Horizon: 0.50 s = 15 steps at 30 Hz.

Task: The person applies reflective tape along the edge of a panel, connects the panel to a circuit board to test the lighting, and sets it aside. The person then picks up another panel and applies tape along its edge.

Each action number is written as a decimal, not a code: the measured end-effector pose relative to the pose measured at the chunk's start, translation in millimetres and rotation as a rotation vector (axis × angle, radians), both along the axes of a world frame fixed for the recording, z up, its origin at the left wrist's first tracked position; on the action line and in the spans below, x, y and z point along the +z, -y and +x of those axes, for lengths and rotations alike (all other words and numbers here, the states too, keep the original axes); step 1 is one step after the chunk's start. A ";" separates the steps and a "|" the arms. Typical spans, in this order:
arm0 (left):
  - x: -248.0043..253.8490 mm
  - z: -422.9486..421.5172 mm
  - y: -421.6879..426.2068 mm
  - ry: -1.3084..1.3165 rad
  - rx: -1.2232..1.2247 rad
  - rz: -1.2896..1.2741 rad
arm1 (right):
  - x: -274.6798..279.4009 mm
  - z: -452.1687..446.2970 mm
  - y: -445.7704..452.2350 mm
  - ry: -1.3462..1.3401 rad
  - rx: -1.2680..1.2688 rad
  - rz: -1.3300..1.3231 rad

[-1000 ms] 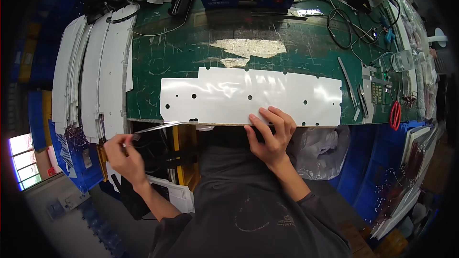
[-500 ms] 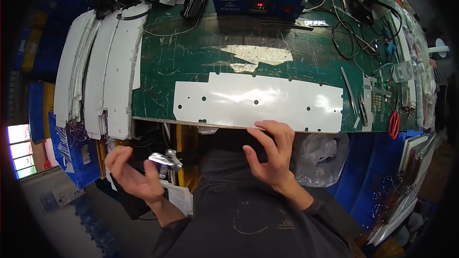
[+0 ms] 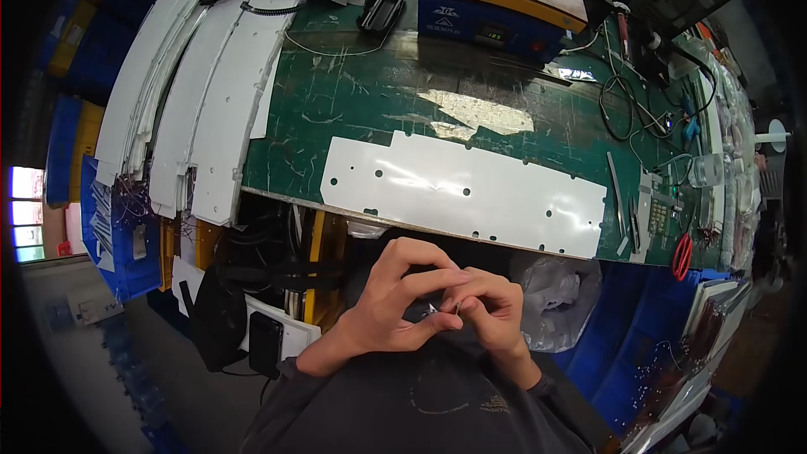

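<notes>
In front of my chest, below the bench edge, my left hand (image 3: pixel 395 303) and my right hand (image 3: pixel 496 311) meet at the fingertips. Both are closed in a pinch. A tiny shiny bit shows between the fingers, too small and too covered to name. Beyond them a white sheet (image 3: pixel 504 202) with several small holes and notched edges lies flat on the green bench mat (image 3: pixel 353 105). Neither hand touches this sheet.
Stacks of white panels (image 3: pixel 231 101) stand at the left. At the back is a blue heating unit (image 3: pixel 496 34) with a lit display. Tweezers (image 3: pixel 616 193), red-handled scissors (image 3: pixel 682 256) and cables lie at the right. A clear plastic bag (image 3: pixel 551 298) hangs below the edge.
My hands were apart with fingers spread; they have come together and closed. Crumpled silver foil beside my left hand no longer shows there. The view has turned slightly.
</notes>
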<state>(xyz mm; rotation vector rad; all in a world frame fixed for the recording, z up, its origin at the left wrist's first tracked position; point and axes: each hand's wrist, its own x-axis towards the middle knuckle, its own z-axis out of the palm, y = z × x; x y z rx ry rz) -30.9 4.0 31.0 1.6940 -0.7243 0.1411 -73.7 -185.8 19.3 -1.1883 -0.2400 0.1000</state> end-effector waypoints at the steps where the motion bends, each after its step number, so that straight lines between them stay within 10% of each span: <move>1: 3.8 2.6 -0.7 -0.047 -0.041 -0.035 | 3.5 0.0 1.0 -0.033 -0.001 0.014; 4: 21.7 3.7 -6.8 -0.157 -0.130 -0.128 | 1.0 5.5 0.7 -0.135 -0.222 -0.087; 15: -9.4 41.6 -36.0 0.106 0.818 0.782 | 3.7 53.4 3.4 0.280 -0.533 -0.599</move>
